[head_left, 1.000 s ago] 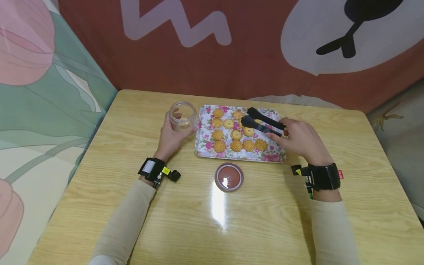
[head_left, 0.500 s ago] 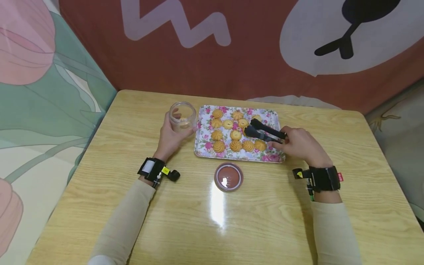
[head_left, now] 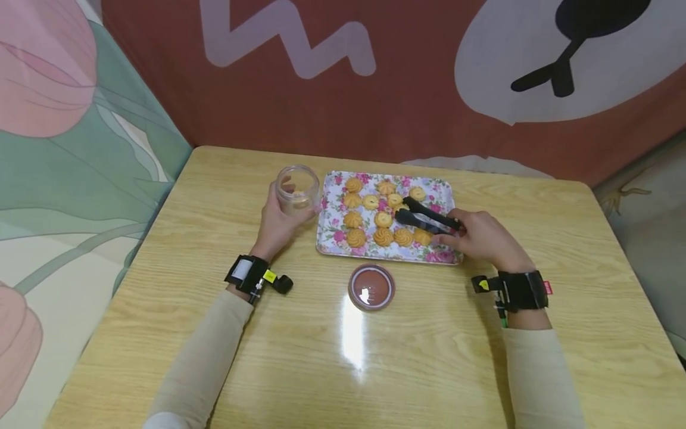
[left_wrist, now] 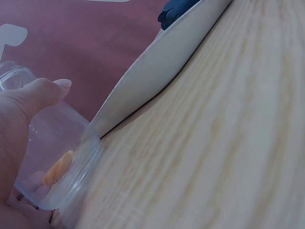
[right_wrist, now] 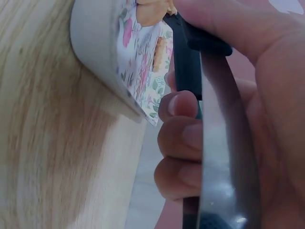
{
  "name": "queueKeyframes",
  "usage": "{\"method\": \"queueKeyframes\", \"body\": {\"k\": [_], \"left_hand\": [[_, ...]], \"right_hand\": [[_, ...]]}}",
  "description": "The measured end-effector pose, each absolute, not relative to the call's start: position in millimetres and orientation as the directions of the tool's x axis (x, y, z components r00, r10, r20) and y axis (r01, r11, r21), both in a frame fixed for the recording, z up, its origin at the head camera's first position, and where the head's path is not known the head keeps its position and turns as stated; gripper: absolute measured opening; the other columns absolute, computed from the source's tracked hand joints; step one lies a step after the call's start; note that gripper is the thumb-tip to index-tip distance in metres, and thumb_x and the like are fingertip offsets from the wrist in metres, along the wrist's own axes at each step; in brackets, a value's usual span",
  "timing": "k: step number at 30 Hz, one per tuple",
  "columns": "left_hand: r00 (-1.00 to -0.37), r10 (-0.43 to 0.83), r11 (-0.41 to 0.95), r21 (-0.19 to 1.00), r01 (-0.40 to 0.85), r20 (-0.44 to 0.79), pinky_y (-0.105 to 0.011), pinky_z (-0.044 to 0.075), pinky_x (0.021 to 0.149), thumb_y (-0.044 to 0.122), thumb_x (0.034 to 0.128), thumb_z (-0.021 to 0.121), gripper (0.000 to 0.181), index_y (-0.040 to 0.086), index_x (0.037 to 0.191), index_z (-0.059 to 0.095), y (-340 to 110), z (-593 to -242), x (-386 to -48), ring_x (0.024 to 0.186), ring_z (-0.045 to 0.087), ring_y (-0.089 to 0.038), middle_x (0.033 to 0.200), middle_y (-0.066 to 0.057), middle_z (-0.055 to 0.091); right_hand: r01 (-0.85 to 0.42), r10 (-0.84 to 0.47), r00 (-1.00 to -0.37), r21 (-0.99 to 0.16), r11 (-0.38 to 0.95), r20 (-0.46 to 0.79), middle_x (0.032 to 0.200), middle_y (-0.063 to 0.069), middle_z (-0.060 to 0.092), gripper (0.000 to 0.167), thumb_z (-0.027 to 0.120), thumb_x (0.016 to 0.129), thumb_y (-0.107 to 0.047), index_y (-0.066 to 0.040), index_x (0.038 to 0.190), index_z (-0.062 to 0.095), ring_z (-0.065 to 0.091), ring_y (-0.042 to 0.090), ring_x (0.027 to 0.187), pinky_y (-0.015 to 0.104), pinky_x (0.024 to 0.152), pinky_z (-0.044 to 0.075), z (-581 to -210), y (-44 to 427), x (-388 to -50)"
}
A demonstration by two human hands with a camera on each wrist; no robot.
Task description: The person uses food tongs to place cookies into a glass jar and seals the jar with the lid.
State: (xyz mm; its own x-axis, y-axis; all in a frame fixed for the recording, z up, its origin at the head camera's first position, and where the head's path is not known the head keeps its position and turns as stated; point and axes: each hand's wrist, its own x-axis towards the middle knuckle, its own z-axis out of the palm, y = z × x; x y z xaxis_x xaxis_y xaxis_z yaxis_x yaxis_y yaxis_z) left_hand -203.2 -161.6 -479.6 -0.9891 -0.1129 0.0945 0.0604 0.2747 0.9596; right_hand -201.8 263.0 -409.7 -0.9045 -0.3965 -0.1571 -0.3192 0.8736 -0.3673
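Gleaming wood-grain table (head_left: 300, 351), red-brown backdrop (head_left: 295, 116)

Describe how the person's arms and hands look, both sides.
The left hand and right hand are ungloved. The left sleeve and right sleeve are plain pale beige. The left wristband is black, with a whitish patch, a yellow tag and a rounded black piece. The right wristband, also black, carries a red tag, a yellow-marked attachment and a small green bit.
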Motion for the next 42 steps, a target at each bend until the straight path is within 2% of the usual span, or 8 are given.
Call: {"method": "queueKeyframes", "body": {"k": [4, 11, 19, 25, 29, 38, 42], "left_hand": [[-0.988, -0.115, 0.281, 0.957, 0.066, 0.101, -0.053, 0.040, 0.123, 0.033, 0.0765, 0.095, 0.103, 0.019, 0.159, 0.035, -162.3, -480.5, -203.8, 0.140, 0.052, -0.031, 0.152, -0.012, 0.053], [-0.988, -0.111, 0.271, 0.959, 0.076, 0.110, -0.052, 0.038, 0.124, 0.031, 0.0771, 0.095, 0.101, 0.017, 0.158, 0.036, -162.2, -480.4, -204.3, 0.140, 0.052, -0.032, 0.152, -0.015, 0.053], [-0.990, -0.119, 0.257, 0.965, 0.043, 0.076, -0.053, 0.035, 0.126, 0.020, 0.0791, 0.093, 0.101, 0.016, 0.160, 0.033, -160.0, -477.9, -204.4, 0.144, 0.048, -0.036, 0.156, -0.020, 0.049], [-0.990, -0.112, 0.259, 0.964, 0.054, 0.086, -0.052, 0.036, 0.125, 0.029, 0.0783, 0.095, 0.101, 0.020, 0.159, 0.035, -161.5, -478.1, -203.5, 0.142, 0.049, -0.032, 0.153, -0.015, 0.051], [-0.990, -0.111, 0.266, 0.962, 0.055, 0.088, -0.052, 0.036, 0.125, 0.032, 0.0778, 0.095, 0.100, 0.021, 0.158, 0.036, -161.5, -478.6, -203.4, 0.142, 0.050, -0.031, 0.153, -0.015, 0.051], [-0.990, -0.111, 0.275, 0.960, 0.049, 0.082, -0.051, 0.036, 0.126, 0.033, 0.0782, 0.094, 0.099, 0.024, 0.158, 0.036, -161.3, -478.3, -204.0, 0.143, 0.049, -0.030, 0.153, -0.013, 0.051], [-0.990, -0.109, 0.276, 0.960, 0.055, 0.089, -0.051, 0.036, 0.126, 0.033, 0.0783, 0.094, 0.101, 0.021, 0.159, 0.035, -161.6, -478.0, -203.7, 0.143, 0.049, -0.031, 0.153, -0.014, 0.051]], "right_hand": [[-0.331, -0.392, -0.911, -0.339, 0.881, -0.127, 0.071, 0.005, 0.054, 0.044, 0.079, 0.094, -0.045, -0.010, 0.117, 0.068, 0.046, 0.019, 0.061, 0.030, 0.056, 0.032, -408.9, 262.9, -201.2], [-0.393, -0.434, -0.897, -0.305, 0.868, -0.080, 0.066, 0.002, 0.049, 0.036, 0.074, 0.097, -0.044, -0.010, 0.106, 0.068, 0.042, 0.016, 0.058, 0.030, 0.055, 0.030, -406.6, 264.9, -199.1], [-0.392, -0.434, -0.897, -0.303, 0.869, -0.086, 0.067, 0.002, 0.050, 0.040, 0.074, 0.098, -0.045, -0.009, 0.114, 0.070, 0.043, 0.016, 0.059, 0.030, 0.056, 0.030, -406.1, 265.2, -200.5], [-0.397, -0.440, -0.894, -0.304, 0.866, -0.086, 0.068, 0.003, 0.052, 0.040, 0.073, 0.099, -0.042, -0.007, 0.118, 0.070, 0.044, 0.016, 0.059, 0.031, 0.056, 0.030, -405.2, 265.9, -200.4], [-0.400, -0.442, -0.894, -0.302, 0.865, -0.080, 0.068, 0.003, 0.053, 0.036, 0.073, 0.099, -0.041, -0.007, 0.112, 0.069, 0.045, 0.016, 0.059, 0.031, 0.056, 0.031, -405.1, 266.3, -200.0], [-0.422, -0.453, -0.890, -0.290, 0.859, -0.045, 0.064, 0.001, 0.049, 0.033, 0.073, 0.100, -0.040, -0.008, 0.106, 0.068, 0.042, 0.016, 0.055, 0.030, 0.055, 0.031, -405.2, 266.1, -199.3], [-0.432, -0.458, -0.889, -0.286, 0.855, -0.027, 0.063, 0.001, 0.048, 0.033, 0.073, 0.100, -0.040, -0.008, 0.106, 0.069, 0.041, 0.015, 0.055, 0.030, 0.055, 0.030, -404.8, 264.8, -199.0]]}}
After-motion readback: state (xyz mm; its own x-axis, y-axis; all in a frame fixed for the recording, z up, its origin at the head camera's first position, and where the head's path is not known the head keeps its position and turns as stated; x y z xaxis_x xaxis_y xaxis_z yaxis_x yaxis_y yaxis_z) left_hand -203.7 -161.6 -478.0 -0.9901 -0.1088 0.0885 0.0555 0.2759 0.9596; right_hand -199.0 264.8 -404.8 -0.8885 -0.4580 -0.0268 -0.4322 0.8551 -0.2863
